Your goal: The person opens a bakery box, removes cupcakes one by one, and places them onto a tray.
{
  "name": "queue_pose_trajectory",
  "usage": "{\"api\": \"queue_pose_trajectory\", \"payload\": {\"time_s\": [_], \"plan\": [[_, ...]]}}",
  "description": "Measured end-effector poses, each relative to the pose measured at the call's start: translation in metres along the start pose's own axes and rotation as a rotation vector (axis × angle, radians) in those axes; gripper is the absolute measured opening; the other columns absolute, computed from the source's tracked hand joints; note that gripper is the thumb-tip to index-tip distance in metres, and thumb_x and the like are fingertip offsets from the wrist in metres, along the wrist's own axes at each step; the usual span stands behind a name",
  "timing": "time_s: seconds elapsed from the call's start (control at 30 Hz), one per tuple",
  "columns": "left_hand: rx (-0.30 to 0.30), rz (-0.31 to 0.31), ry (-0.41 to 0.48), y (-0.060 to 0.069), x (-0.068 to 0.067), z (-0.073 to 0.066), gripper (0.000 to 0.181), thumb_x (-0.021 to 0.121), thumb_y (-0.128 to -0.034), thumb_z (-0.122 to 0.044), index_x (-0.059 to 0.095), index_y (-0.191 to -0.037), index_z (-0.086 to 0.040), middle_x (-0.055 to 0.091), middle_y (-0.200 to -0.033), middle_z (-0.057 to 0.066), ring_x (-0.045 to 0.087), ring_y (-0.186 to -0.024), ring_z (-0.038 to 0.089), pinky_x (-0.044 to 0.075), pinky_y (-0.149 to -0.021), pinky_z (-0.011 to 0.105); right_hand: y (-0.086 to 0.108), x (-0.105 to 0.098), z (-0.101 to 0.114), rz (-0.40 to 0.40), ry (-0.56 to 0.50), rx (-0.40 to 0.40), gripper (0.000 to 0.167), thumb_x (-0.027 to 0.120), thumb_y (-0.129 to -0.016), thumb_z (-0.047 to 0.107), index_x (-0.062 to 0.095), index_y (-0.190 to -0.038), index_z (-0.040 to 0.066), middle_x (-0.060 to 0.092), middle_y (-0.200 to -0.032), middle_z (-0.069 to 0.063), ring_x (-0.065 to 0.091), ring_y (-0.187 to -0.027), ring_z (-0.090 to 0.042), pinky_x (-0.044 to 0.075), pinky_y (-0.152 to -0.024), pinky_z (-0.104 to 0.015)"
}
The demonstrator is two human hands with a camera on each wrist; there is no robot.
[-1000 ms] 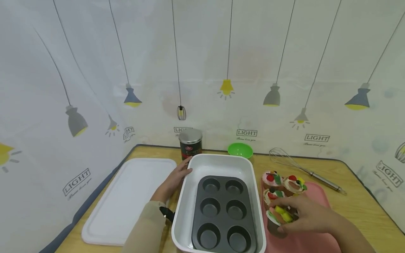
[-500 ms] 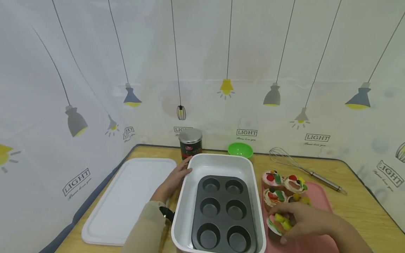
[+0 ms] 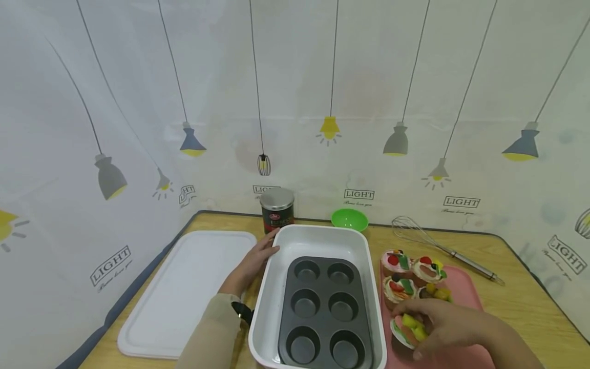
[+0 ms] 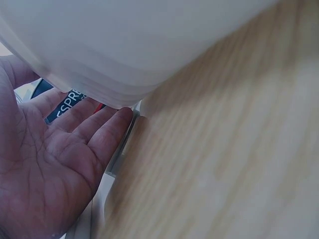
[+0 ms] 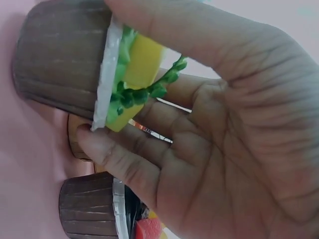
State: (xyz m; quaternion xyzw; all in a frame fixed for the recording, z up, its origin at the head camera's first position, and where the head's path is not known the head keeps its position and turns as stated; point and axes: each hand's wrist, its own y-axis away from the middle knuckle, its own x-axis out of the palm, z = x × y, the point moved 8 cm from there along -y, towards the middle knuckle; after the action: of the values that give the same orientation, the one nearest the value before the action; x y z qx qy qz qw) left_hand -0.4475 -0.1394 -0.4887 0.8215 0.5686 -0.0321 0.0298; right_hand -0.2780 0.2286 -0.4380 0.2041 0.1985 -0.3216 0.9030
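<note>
In the head view my left hand (image 3: 251, 264) holds the left rim of a deep white baking dish (image 3: 322, 236), thumb over the edge. The left wrist view shows the fingers loosely extended behind the dish's outer wall (image 4: 109, 55). A dark grey muffin tin (image 3: 324, 318) with several round cups lies inside the dish. My right hand (image 3: 454, 325) grips a cupcake (image 5: 65, 57) topped with yellow pieces and green leaves, over a pink tray (image 3: 463, 282). Whether its base touches the tray cannot be told. Several decorated cupcakes (image 3: 398, 288) stand just beyond that hand.
A white lidless board (image 3: 184, 297) lies left of the dish. Behind stand an espresso can (image 3: 277, 210) and a green bowl (image 3: 350, 220). A whisk (image 3: 451, 251) lies at the back right, near the curtain behind the table.
My right hand has shifted slightly nearer with the cupcake, tilting its top toward me. Another yellow-topped cupcake beyond the hand has come into view. My left hand stays at the dish rim.
</note>
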Motion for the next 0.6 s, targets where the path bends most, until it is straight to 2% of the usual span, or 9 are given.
{"api": "queue_pose_trajectory", "payload": {"time_s": [0.13, 0.27, 0.37, 0.5, 0.6], "plan": [[0.0, -0.008, -0.006, 0.0002, 0.0001, -0.0006, 0.063, 0.051, -0.1046, -0.023, 0.023, -0.161, -0.02, 0.034, -0.159, 0.02, 0.047, -0.135, 0.035, 0.043, -0.105, 0.047, 0.0005, -0.0009, -0.0007, -0.021, 0.0, 0.015, 0.062, 0.084, -0.079, 0.015, 0.057, -0.135, 0.011, 0.057, -0.125, -0.01, 0.055, -0.1, -0.014, 0.05, -0.077, -0.025], [0.001, -0.008, -0.006, -0.0004, 0.0002, -0.0003, 0.063, 0.051, -0.1044, -0.025, 0.025, -0.161, -0.021, 0.034, -0.159, 0.018, 0.048, -0.134, 0.034, 0.044, -0.104, 0.046, 0.0017, 0.0013, 0.0007, -0.009, -0.031, -0.019, 0.06, 0.083, -0.08, 0.013, 0.057, -0.134, 0.008, 0.058, -0.115, -0.012, 0.055, -0.086, -0.013, 0.052, -0.067, -0.028], [0.001, -0.007, -0.01, -0.0009, 0.0001, 0.0007, 0.062, 0.051, -0.1046, -0.026, 0.025, -0.161, -0.023, 0.034, -0.159, 0.017, 0.048, -0.134, 0.034, 0.045, -0.103, 0.045, 0.0029, 0.0022, -0.0001, -0.003, -0.045, -0.022, 0.057, 0.082, -0.081, 0.013, 0.057, -0.132, 0.009, 0.058, -0.112, -0.012, 0.054, -0.079, -0.011, 0.05, -0.064, -0.026], [0.001, 0.001, -0.008, -0.0012, 0.0007, 0.0019, 0.061, 0.05, -0.1049, -0.026, 0.026, -0.161, -0.024, 0.033, -0.16, 0.016, 0.048, -0.134, 0.034, 0.046, -0.102, 0.045, 0.0053, 0.0025, 0.0, -0.001, -0.05, -0.023, 0.054, 0.081, -0.082, 0.011, 0.059, -0.131, 0.011, 0.059, -0.115, -0.013, 0.054, -0.087, -0.014, 0.049, -0.069, -0.024], [0.004, 0.003, -0.006, -0.0006, 0.0019, 0.0023, 0.061, 0.05, -0.1049, -0.026, 0.025, -0.161, -0.023, 0.033, -0.16, 0.017, 0.047, -0.135, 0.034, 0.046, -0.102, 0.046, 0.0092, 0.0016, 0.0032, 0.008, -0.059, -0.049, 0.052, 0.078, -0.084, 0.008, 0.059, -0.131, 0.008, 0.058, -0.119, -0.015, 0.053, -0.098, -0.018, 0.051, -0.077, -0.025]]}}
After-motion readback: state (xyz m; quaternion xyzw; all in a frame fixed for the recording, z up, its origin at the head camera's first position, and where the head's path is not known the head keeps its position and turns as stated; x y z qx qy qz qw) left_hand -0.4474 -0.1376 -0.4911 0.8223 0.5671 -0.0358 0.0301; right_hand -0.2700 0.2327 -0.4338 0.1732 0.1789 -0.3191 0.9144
